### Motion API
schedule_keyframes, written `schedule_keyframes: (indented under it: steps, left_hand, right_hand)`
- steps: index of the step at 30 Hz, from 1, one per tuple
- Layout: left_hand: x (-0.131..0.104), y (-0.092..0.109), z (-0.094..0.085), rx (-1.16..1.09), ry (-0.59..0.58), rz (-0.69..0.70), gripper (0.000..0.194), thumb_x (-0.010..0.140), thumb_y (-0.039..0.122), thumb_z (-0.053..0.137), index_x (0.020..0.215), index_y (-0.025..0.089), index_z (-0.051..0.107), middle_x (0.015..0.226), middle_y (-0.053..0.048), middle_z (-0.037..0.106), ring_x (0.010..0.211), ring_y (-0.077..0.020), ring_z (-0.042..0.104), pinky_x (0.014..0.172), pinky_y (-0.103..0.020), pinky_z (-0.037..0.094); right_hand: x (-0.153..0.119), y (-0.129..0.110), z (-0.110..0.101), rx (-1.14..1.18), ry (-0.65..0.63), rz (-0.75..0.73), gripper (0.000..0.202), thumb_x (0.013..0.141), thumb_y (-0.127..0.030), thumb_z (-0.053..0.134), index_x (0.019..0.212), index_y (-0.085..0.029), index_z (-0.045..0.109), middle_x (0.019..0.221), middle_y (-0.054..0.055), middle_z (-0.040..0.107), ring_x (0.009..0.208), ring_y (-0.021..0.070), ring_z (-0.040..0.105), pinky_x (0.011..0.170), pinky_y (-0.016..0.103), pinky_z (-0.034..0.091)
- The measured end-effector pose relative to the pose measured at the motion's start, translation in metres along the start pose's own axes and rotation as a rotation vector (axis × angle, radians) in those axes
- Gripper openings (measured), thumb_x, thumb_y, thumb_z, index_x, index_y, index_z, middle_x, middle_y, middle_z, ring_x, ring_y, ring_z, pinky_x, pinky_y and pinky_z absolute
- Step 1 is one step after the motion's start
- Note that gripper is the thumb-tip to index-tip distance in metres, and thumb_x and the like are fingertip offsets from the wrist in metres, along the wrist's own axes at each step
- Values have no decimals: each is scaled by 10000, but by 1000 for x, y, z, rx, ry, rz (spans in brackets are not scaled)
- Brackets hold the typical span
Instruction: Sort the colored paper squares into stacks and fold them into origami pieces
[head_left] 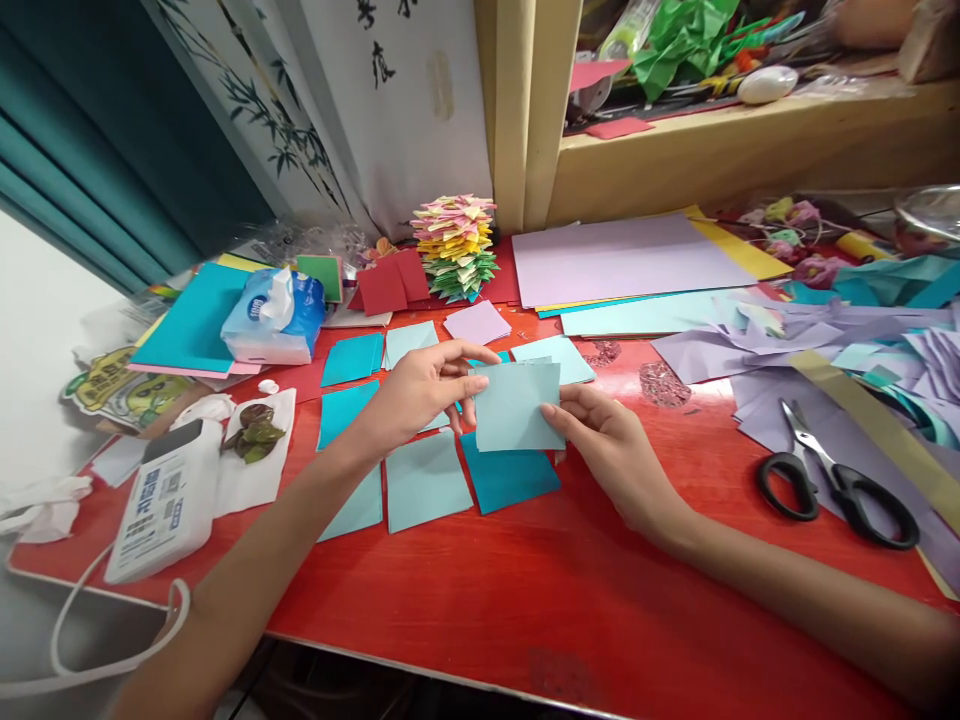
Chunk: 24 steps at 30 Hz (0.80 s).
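Between left hand (439, 388) and right hand (611, 450), pinched by both: pale-blue paper squares (517, 412), not yet laid down; beneath, cut squares (427, 482) seemingly sorted into piles; beyond, large sheets (619, 262) apparently uncut.

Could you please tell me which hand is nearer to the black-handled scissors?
Right: the right hand holds pale blue paper by its right edge, left of the scissors; the left hand is farther left, at the paper's left edge.
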<state>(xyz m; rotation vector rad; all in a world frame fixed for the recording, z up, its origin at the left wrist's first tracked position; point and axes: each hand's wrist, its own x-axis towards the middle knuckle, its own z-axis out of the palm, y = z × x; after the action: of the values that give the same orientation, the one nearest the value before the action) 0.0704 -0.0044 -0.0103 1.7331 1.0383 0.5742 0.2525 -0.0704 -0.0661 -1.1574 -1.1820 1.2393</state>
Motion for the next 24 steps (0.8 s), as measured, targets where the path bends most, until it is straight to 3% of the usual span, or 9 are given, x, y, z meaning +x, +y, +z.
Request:
schedule_keyframes:
  steps: [3,5,9,10,12,16,20,24]
  left_hand:
    - [0,4,-7,59,-27,-36,290,797,304,549,1067,201,570,599,10,600,505,-120,588,487,-240,505]
    - [2,2,-16,164,24,-31,253,808,338,526,1004,195,598,696,-14,637,526,-118,587,494,-240,495]
    - [12,-20,-44,583,387,72,221,833,336,469,916,212,631,876,-29,661,645,-138,596,594,-260,470]
    - [16,-29,-52,669,424,88,217,836,322,463,918,216,633,900,-28,663,711,-155,605,651,-271,466]
    - [22,-47,-65,777,424,117,223,837,307,459,952,218,628,1022,-33,647,892,-192,595,774,-289,445]
    - [32,-74,-77,858,299,109,339,831,368,482,1120,212,565,1218,-45,563,1108,-219,513,931,-315,381]
    - [37,-81,-77,885,239,86,457,800,457,523,1179,202,538,1267,-52,536,1159,-225,484,980,-326,351]
    - [37,-78,-77,857,223,79,425,797,461,525,1145,222,574,1248,-31,556,1142,-221,502,981,-318,354]
  right_hand:
    - [-2,-2,1,-31,-31,50,206,844,-379,513,861,-177,547,713,-9,546,591,98,509,507,231,446]
    - [-3,-4,0,-84,-71,85,207,845,-381,505,825,-176,532,670,-21,518,556,93,501,504,236,452]
    - [-5,-10,-1,-281,-172,147,170,863,-342,472,924,-197,537,625,-38,518,501,93,501,467,235,395]
    - [-5,-12,-1,-314,-182,156,184,866,-331,462,985,-209,530,629,-41,523,491,93,500,455,235,377]
    - [-6,-13,-1,-356,-176,171,251,868,-322,452,1095,-226,498,626,-47,516,474,94,490,431,234,352]
    - [-5,-13,1,-386,-170,195,370,856,-315,462,1209,-204,453,621,-45,493,464,97,488,423,234,364]
    - [-6,-14,2,-337,-185,184,403,852,-319,473,1235,-194,456,639,-39,500,456,90,481,420,230,381]
    - [-7,-16,2,-266,-205,164,442,852,-337,485,1270,-199,444,642,-38,504,460,85,476,407,220,380]
